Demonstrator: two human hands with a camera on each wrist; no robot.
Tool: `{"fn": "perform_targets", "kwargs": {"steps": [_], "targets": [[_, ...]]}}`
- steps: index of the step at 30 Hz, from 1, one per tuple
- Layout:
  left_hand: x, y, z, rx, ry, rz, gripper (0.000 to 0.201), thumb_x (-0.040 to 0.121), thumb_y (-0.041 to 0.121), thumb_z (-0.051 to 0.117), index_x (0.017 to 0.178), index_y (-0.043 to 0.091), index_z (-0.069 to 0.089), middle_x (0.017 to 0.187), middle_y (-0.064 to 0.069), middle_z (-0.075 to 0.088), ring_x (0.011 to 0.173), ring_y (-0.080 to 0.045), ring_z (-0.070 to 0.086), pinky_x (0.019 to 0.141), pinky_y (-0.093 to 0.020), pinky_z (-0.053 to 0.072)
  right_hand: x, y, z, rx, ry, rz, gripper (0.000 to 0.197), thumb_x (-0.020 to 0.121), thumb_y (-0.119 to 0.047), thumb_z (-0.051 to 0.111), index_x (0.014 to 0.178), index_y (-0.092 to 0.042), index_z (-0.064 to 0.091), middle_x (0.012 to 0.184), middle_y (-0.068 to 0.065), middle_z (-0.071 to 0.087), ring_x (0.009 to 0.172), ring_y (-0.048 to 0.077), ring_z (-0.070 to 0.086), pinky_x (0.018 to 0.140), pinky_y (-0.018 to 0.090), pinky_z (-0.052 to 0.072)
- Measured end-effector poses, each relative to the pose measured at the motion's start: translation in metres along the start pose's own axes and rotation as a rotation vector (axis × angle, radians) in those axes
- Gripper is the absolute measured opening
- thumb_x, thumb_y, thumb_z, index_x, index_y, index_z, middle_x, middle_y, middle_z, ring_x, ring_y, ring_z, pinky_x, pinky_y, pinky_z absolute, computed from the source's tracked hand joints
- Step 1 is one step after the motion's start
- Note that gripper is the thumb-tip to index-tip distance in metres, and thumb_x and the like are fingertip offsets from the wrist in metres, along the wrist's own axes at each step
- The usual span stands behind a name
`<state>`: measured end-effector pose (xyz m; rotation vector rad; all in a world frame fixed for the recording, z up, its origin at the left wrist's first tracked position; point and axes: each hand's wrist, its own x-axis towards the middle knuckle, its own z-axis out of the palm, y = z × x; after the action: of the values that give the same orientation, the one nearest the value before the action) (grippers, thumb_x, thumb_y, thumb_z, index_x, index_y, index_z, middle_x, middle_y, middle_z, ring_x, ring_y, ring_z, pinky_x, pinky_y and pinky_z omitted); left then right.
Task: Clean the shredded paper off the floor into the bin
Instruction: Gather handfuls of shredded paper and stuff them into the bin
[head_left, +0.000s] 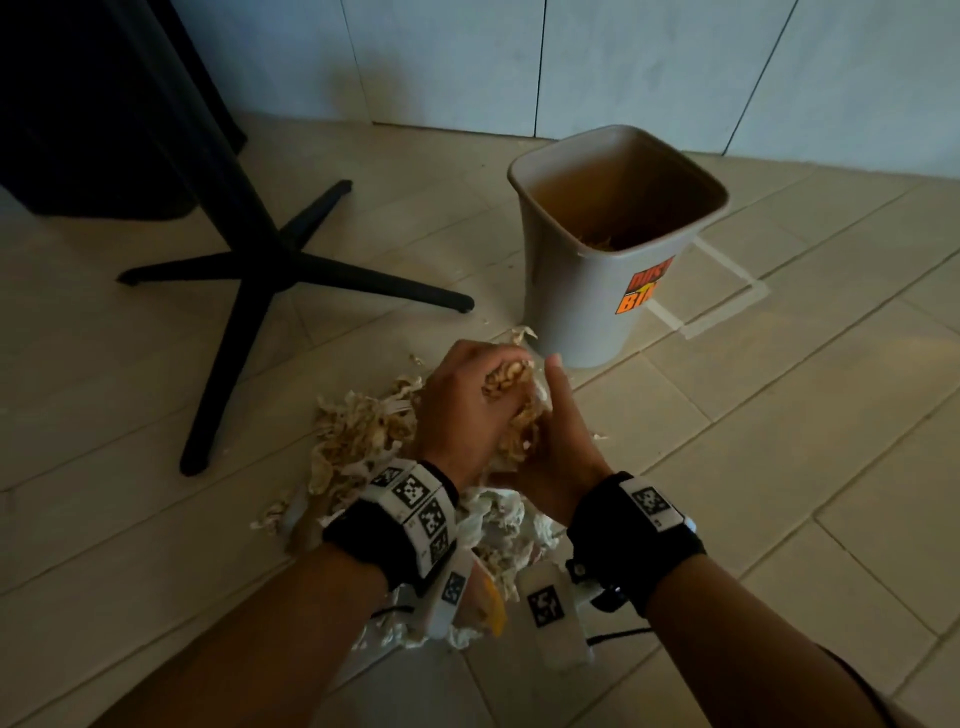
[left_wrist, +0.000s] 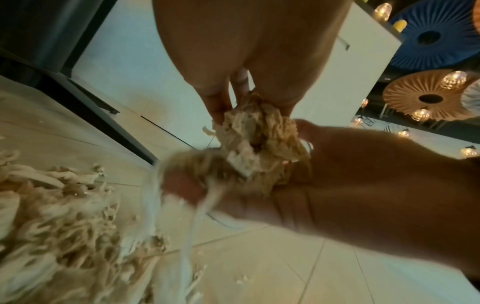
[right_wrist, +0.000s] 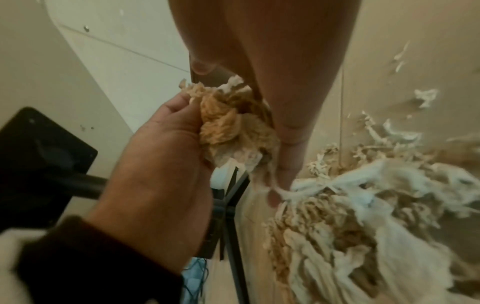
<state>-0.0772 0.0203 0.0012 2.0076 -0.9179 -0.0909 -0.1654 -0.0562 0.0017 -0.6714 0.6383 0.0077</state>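
Note:
A clump of tan and white shredded paper (head_left: 514, 400) is held between my two hands just above the floor. My left hand (head_left: 462, 405) curls its fingers over the clump from the left. From the right, my right hand (head_left: 556, 441) cups it with the thumb pointing up. In the left wrist view the clump (left_wrist: 259, 144) sits against my right palm (left_wrist: 363, 195). In the right wrist view my left hand (right_wrist: 161, 164) grips the clump (right_wrist: 233, 127). A loose pile of shreds (head_left: 358, 436) lies on the tiles beneath and left of the hands. The grey bin (head_left: 571, 291) stands just beyond the hands, with some shreds inside.
A black table base (head_left: 270, 270) with four legs spreads over the floor at the left, one foot near the bin. A white panelled wall (head_left: 623, 62) runs behind the bin. White tape lines (head_left: 727, 312) mark the tiles to the bin's right. Small scraps (right_wrist: 426, 98) lie scattered.

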Motion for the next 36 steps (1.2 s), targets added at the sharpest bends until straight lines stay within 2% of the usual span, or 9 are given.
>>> {"fn": "perform_targets", "kwargs": {"steps": [7, 11, 14, 17, 21, 25, 29, 32, 36], "targets": [[-0.031, -0.002, 0.008, -0.039, -0.083, 0.073, 0.031, 0.091, 0.037, 0.063, 0.121, 0.029, 0.060, 0.112, 0.007, 0.055, 0.093, -0.010, 0.061, 0.077, -0.034, 0.057, 0.001, -0.011, 0.003, 0.023, 0.013, -0.093, 0.053, 0.092, -0.059, 0.051, 0.078, -0.015, 0.076, 0.080, 0.008, 0.073, 0.074, 0.018, 0.071, 0.069, 0.031, 0.055], [-0.039, -0.001, 0.010, 0.016, -0.184, 0.099, 0.037, 0.097, 0.039, 0.053, 0.131, 0.025, 0.050, 0.118, 0.005, 0.056, 0.098, -0.010, 0.059, 0.078, -0.037, 0.055, 0.011, -0.011, -0.003, 0.065, 0.083, -0.091, 0.032, 0.087, -0.050, 0.065, 0.097, -0.019, 0.066, 0.075, 0.002, 0.067, 0.068, 0.014, 0.067, 0.069, 0.029, 0.055], [-0.040, -0.003, 0.008, 0.010, -0.242, 0.067, 0.035, 0.099, 0.040, 0.046, 0.132, 0.025, 0.045, 0.122, 0.004, 0.057, 0.106, -0.011, 0.057, 0.087, -0.038, 0.053, 0.018, -0.012, -0.008, 0.053, 0.046, -0.080, 0.025, 0.086, -0.044, 0.067, 0.083, -0.019, 0.067, 0.074, 0.004, 0.058, 0.067, 0.016, 0.059, 0.070, 0.030, 0.049], [-0.034, -0.011, 0.006, 0.067, -0.204, 0.087, 0.025, 0.099, 0.036, 0.049, 0.119, 0.023, 0.058, 0.114, 0.007, 0.056, 0.109, -0.016, 0.055, 0.090, -0.041, 0.051, 0.029, -0.006, -0.017, -0.015, 0.043, -0.050, 0.035, 0.093, -0.041, 0.059, 0.069, -0.018, 0.064, 0.063, 0.004, 0.058, 0.053, 0.015, 0.056, 0.052, 0.025, 0.045], [-0.032, -0.025, 0.006, 0.120, -0.171, 0.111, 0.023, 0.092, 0.037, 0.060, 0.107, 0.023, 0.072, 0.111, 0.007, 0.058, 0.111, -0.013, 0.047, 0.095, -0.033, 0.046, 0.038, 0.005, -0.025, -0.090, 0.174, -0.007, 0.033, 0.091, -0.044, 0.063, 0.085, -0.013, 0.058, 0.060, 0.006, 0.049, 0.034, 0.013, 0.041, 0.033, 0.020, 0.033], [-0.036, -0.028, -0.001, -0.028, -0.205, -0.006, 0.031, 0.086, 0.045, 0.069, 0.114, 0.033, 0.063, 0.115, 0.011, 0.051, 0.113, -0.008, 0.050, 0.096, -0.032, 0.046, 0.037, 0.001, -0.021, -0.213, 0.317, -0.061, 0.039, 0.087, -0.042, 0.068, 0.088, -0.003, 0.065, 0.070, 0.018, 0.060, 0.041, 0.020, 0.048, 0.036, 0.021, 0.037], [-0.041, -0.030, -0.008, -0.360, -0.389, -0.320, 0.080, 0.072, 0.047, 0.082, 0.138, 0.049, 0.035, 0.138, 0.023, 0.043, 0.130, -0.001, 0.043, 0.104, -0.030, 0.041, 0.032, -0.020, -0.018, -0.190, 0.281, -0.054, 0.039, 0.084, -0.033, 0.072, 0.100, 0.003, 0.069, 0.079, 0.018, 0.073, 0.053, 0.025, 0.067, 0.051, 0.030, 0.054], [-0.043, -0.024, -0.006, -0.559, -0.464, -0.430, 0.081, 0.071, 0.034, 0.085, 0.134, 0.054, 0.037, 0.119, 0.039, 0.055, 0.119, 0.001, 0.056, 0.095, -0.031, 0.052, 0.026, -0.029, -0.016, -0.162, 0.218, -0.046, 0.052, 0.077, -0.034, 0.078, 0.109, 0.005, 0.066, 0.093, 0.024, 0.073, 0.075, 0.036, 0.072, 0.074, 0.050, 0.061], [-0.041, -0.016, 0.000, -0.577, -0.338, -0.407, 0.051, 0.078, 0.013, 0.081, 0.121, 0.026, 0.057, 0.112, 0.004, 0.070, 0.103, -0.017, 0.069, 0.085, -0.042, 0.059, 0.019, -0.033, -0.013, -0.179, 0.186, -0.064, 0.047, 0.075, -0.031, 0.080, 0.103, 0.002, 0.063, 0.085, 0.022, 0.071, 0.073, 0.036, 0.070, 0.074, 0.047, 0.059]]}}
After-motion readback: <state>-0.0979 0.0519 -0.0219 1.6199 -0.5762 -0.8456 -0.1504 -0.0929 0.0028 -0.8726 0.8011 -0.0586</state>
